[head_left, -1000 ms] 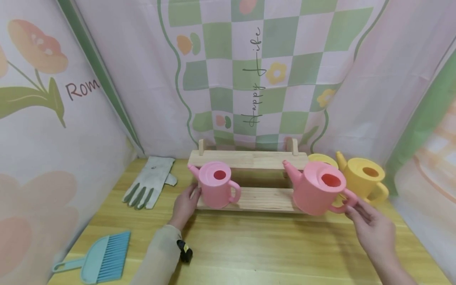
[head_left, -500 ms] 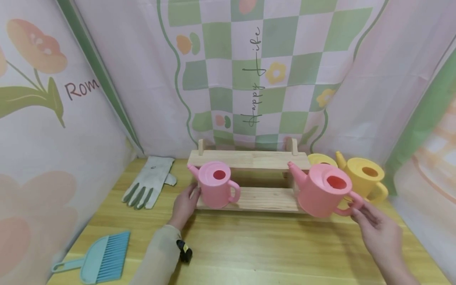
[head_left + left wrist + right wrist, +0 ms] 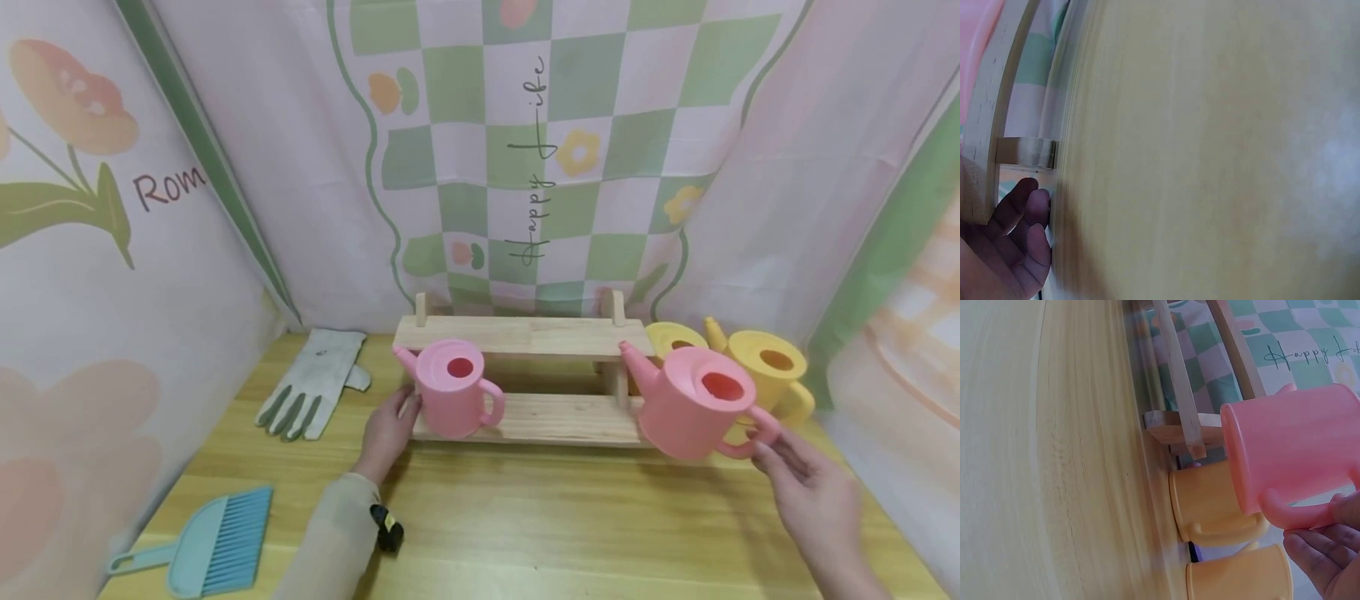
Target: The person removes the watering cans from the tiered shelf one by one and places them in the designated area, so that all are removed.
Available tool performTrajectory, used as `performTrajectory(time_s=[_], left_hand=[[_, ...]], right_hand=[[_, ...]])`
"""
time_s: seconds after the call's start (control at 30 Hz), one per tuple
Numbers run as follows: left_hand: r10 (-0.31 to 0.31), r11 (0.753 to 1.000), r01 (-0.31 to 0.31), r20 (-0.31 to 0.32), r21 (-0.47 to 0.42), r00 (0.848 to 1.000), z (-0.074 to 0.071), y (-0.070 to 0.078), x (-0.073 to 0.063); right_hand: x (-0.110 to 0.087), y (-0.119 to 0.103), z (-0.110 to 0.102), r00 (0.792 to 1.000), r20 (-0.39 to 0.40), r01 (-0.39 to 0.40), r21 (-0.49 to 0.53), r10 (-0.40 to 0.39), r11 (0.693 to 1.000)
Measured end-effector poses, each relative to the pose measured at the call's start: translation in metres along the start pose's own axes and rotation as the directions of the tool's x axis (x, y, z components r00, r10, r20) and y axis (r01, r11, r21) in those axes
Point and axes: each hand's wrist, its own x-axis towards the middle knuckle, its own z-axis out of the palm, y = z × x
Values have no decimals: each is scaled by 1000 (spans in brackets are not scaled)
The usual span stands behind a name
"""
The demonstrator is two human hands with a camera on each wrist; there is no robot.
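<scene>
My right hand (image 3: 817, 498) holds a coral-pink watering can (image 3: 692, 410) by its handle, spout pointing left. The can hangs in the air at the right end of a two-tier wooden shelf (image 3: 570, 419); in the right wrist view its base (image 3: 1238, 459) is well off the table. A lighter pink watering can (image 3: 452, 392) stands upright on the left part of the lower tier. My left hand (image 3: 387, 433) grips that tier's left end, beside this can. In the left wrist view, fingers (image 3: 1025, 215) curl under the board (image 3: 988, 112); the thumb is mostly hidden.
Two yellow watering cans, one in front (image 3: 765, 371) and one partly hidden (image 3: 670, 337), stand right of the shelf. A grey-white glove (image 3: 315, 379) lies at the back left. A light-blue brush with dustpan (image 3: 202, 542) lies at the front left. Printed curtains hang behind.
My right hand has moved right with the coral-pink watering can, off the shelf's right end. More of the lower tier shows now. The left hand and the other can keep their places.
</scene>
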Motion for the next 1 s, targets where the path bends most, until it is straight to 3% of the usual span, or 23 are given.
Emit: performTrajectory(time_s=[0.23, 0.4, 0.67, 1.0], left_hand=[[11, 1000, -11, -10, 5, 1000, -1, 1, 0], [24, 1000, -24, -17, 18, 1000, -1, 2, -1], [14, 1000, -14, -5, 7, 1000, -1, 3, -1], [22, 1000, -22, -10, 7, 1000, -1, 2, -1]], right_hand=[[0, 5, -7, 1000, 22, -8, 32, 7, 999], [-1, 9, -12, 997, 44, -58, 28, 57, 998], [-1, 13, -15, 995, -3, -96, 19, 96, 995], [-4, 23, -21, 996, 11, -93, 9, 92, 996]])
